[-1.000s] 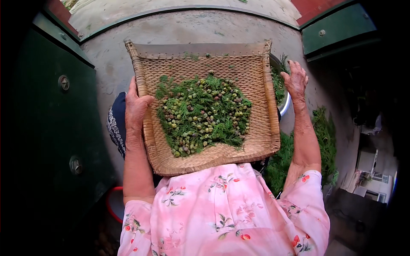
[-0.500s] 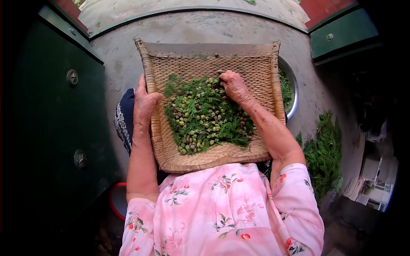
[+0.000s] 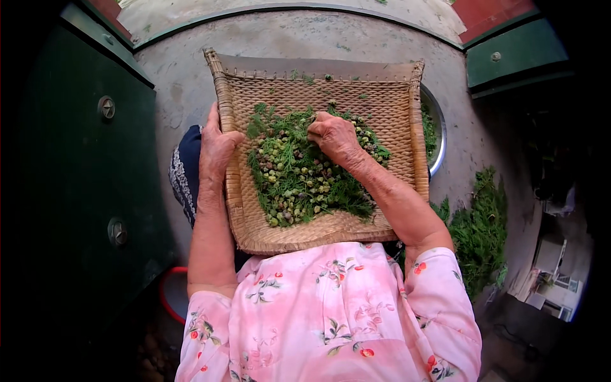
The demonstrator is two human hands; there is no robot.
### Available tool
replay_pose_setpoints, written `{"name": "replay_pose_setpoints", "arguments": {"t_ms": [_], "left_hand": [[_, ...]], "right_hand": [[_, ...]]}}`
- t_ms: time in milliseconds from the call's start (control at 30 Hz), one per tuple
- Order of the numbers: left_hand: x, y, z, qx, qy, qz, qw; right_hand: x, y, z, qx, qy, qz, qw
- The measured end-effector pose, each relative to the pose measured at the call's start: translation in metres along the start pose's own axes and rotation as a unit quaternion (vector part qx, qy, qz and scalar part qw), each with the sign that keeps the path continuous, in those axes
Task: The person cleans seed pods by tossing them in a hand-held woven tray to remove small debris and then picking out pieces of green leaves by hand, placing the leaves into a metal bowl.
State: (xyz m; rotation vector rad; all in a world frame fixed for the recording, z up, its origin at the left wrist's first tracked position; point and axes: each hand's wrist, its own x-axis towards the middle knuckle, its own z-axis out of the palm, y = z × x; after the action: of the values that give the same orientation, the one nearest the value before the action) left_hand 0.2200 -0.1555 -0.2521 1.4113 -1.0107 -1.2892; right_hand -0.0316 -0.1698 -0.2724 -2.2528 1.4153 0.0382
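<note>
A woven winnowing basket [image 3: 388, 134] rests on my lap. My left hand [image 3: 217, 149] is wrapped round its left rim, thumb over the inner side. Inside lies a heap of small round green and brownish seed cones [image 3: 296, 200], mixed with feathery green conifer sprigs [image 3: 344, 191]. Over the far part of this heap is my right hand [image 3: 334, 137], its fingers pinched together and pointing down. Whatever is between those fingertips is hidden. A few loose cones and bits of leaf lie toward the basket's far edge.
A metal basin [image 3: 439, 137] with green sprigs stands beyond the basket's right side. Cut green branches [image 3: 480, 235] are piled on the floor at right. A red-rimmed basin [image 3: 170, 299] is at lower left. Dark green doors [image 3: 83, 184] flank me, with a raised sill [image 3: 299, 9] ahead.
My right hand has moved left and slightly nearer across the heap, fingers still pinched. My left hand keeps its hold on the rim.
</note>
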Motion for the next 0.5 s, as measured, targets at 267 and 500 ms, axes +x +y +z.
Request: {"name": "replay_pose_setpoints", "arguments": {"t_ms": [267,500], "left_hand": [[-0.003,0.004,0.001,-0.003,0.000,-0.005,1.000],[0.000,-0.002,0.000,0.015,0.011,-0.015,1.000]], "right_hand": [[-0.006,-0.031,0.008,0.064,0.081,-0.110,0.988],[-0.008,-0.034,0.025,-0.002,0.039,-0.093,0.995]]}}
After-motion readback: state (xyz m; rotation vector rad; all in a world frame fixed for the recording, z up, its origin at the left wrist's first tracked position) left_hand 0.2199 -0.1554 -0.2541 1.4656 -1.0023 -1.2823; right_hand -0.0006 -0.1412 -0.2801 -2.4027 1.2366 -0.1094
